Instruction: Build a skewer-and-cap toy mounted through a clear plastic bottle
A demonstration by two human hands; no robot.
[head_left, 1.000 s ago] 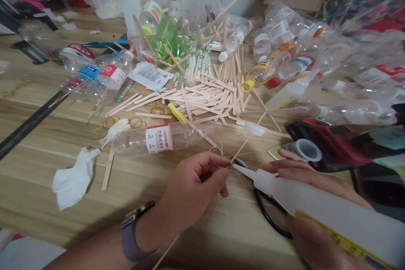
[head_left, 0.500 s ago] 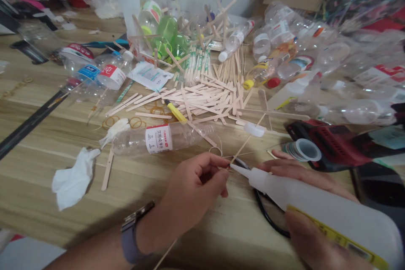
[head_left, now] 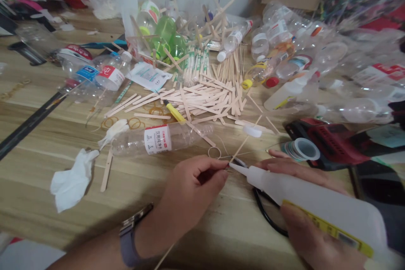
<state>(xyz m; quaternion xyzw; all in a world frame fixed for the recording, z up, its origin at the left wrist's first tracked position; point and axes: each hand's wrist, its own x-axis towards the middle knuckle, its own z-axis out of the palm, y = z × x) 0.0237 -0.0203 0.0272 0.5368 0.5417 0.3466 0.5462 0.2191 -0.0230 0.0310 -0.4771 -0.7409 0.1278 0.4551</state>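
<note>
"What's between the fingers on your left?"

"A thin stick (head_left: 243, 141). I've got the left hand (head_left: 190, 198) in a narrow pinch on it, thumb to forefinger. Its long axis runs slantwise, from the pinch away from me and to the right, the far end pointing past the white cap (head_left: 252, 130). A thin length (head_left: 164, 257) also shows below that wrist, roughly in line; from here I can't tell whether it's the same piece."

"And the right?"

"My right hand (head_left: 310, 236) is wrapped round a white squeeze bottle (head_left: 335, 206), thumb near side, fingers far side. The bottle lies tilted over, nozzle aimed left at the pinch, base running back to the right and toward me. The tip sits right at the stick; I can't be sure it touches."

"What's around the hands?"

"Scissors (head_left: 262, 210) between them, the black handle under the bottle. Just beyond the right fingers, a spool (head_left: 300, 149), then a red-and-black tool (head_left: 329, 139). Beyond the left hand, a clear bottle (head_left: 158, 139) lies with its neck pointing right. Farther out from both hands, a pile of flat wooden sticks (head_left: 205, 99)."
</note>
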